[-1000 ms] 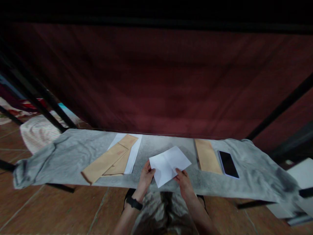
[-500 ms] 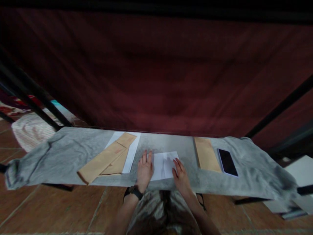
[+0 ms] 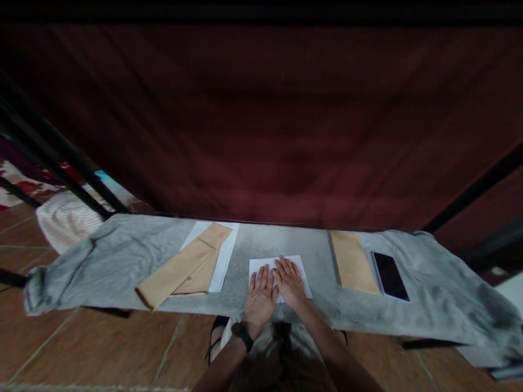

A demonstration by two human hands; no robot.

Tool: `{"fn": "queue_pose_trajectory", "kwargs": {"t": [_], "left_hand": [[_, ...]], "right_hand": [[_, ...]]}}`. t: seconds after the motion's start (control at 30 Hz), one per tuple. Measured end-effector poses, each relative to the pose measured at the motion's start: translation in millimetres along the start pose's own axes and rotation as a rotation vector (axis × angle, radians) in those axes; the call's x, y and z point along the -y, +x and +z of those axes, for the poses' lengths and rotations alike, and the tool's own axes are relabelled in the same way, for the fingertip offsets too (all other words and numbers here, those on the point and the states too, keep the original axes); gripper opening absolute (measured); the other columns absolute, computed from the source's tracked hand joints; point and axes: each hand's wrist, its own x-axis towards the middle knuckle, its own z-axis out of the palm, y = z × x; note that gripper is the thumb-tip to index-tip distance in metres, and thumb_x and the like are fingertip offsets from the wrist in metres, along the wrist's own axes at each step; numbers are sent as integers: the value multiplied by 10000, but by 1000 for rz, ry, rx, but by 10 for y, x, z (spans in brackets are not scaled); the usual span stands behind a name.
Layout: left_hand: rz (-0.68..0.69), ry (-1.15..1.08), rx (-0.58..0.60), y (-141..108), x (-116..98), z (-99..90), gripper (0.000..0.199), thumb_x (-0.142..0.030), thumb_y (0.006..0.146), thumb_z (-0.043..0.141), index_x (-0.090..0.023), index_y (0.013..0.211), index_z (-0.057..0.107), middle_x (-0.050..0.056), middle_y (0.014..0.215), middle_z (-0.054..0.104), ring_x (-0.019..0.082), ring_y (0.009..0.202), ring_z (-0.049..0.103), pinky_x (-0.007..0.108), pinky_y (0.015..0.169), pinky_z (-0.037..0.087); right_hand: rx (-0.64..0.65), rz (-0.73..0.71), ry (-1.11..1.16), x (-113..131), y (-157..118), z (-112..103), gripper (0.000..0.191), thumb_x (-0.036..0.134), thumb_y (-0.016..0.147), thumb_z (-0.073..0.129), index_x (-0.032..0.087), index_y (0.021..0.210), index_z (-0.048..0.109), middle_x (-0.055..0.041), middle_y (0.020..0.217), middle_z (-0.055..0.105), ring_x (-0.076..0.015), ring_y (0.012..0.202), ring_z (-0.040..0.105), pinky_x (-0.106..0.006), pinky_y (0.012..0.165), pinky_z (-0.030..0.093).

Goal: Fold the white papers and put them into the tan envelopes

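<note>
A white sheet of paper (image 3: 301,267), seemingly folded, lies on the grey cloth in front of me. Flat on its left half rests my left hand (image 3: 261,296), fingers stretched forward, a dark watch on the wrist. My right hand (image 3: 289,280) presses palm-down on the paper's middle and right, its fingers spread. The two hands touch or nearly touch at the thumbs, and between them they cover much of the sheet. Neither hand grips anything.
Brown paper envelopes (image 3: 188,267) lie on white sheets (image 3: 226,260) to the left. On the right are a stack of brown envelopes (image 3: 354,264) and a phone (image 3: 390,276). A grey cloth (image 3: 110,267) covers the narrow bench. Behind it hangs a dark red curtain (image 3: 261,136).
My hands have come together from the paper's two sides onto its middle and now lie flat on it. The view has shifted slightly.
</note>
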Motion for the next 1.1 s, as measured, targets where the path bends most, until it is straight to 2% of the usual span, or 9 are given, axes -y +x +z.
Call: {"fn": "queue_pose_trajectory", "kwargs": {"t": [0.13,0.23,0.4,0.57,0.73,0.8,0.97,1.03,1.1], "left_hand": [[7,-32,-60,-24,22,8,621,-497,1014,397,-173,1544,406,153,1590,419,297,1497,346,532,1213,283],[33,-34,-66,-45,30,10,689,-587,992,419,-187,1553,392,160,1594,411,314,1504,327,540,1211,274],[95,-22,-25,-44,110,-46,714,-641,976,423,-230,1559,383,154,1623,361,324,1502,327,544,1208,264],[163,-29,27,-25,216,-109,684,-622,991,408,-255,1567,360,130,1626,365,294,1500,339,526,1209,280],[155,-14,-4,-30,211,-44,617,-542,1022,389,-245,1562,372,122,1623,373,285,1505,330,523,1218,277],[148,-14,-19,-41,236,-14,572,-486,1037,372,-248,1557,380,104,1617,388,262,1499,346,505,1223,281],[3,-25,-69,-50,319,-8,554,-411,1043,348,-177,1543,405,124,1594,419,261,1494,357,509,1228,285],[-85,-26,-91,1,238,-1,563,-391,1036,347,-130,1529,424,162,1586,418,299,1502,335,557,1231,255],[-90,-61,-65,94,57,28,564,-374,1035,335,-107,1524,426,176,1590,405,308,1512,311,570,1234,239]], "right_hand": [[-27,99,-21,-210,15,-84,483,291,1041,343,178,1481,507,-115,1558,474,-253,1447,415,-484,1186,301],[-40,169,-48,-341,77,-186,466,285,1026,370,170,1442,546,-125,1474,568,-261,1358,496,-450,1136,349],[-32,198,-73,-469,222,-326,378,254,1001,412,202,1266,676,-142,1236,688,-295,1145,594,-466,1011,413],[-55,190,-69,-436,304,-389,378,186,948,443,172,1233,692,-176,1234,684,-333,1204,561,-556,1090,336],[-39,83,-26,-127,41,-202,423,251,1007,386,240,1349,634,-83,1424,620,-242,1311,542,-448,1129,359],[-52,24,-17,-60,-151,-100,440,303,1033,368,250,1415,580,-67,1512,541,-260,1385,485,-486,1159,326],[-129,77,-78,-168,-526,-12,505,340,1028,424,213,1515,465,-128,1589,420,-293,1444,421,-528,1184,287],[-140,80,-97,-215,-583,-17,511,314,1018,442,195,1514,464,-146,1591,412,-295,1450,414,-528,1182,296],[-140,73,-110,-230,-602,-20,506,276,1005,456,194,1504,479,-151,1588,415,-300,1453,409,-537,1178,305]]}}
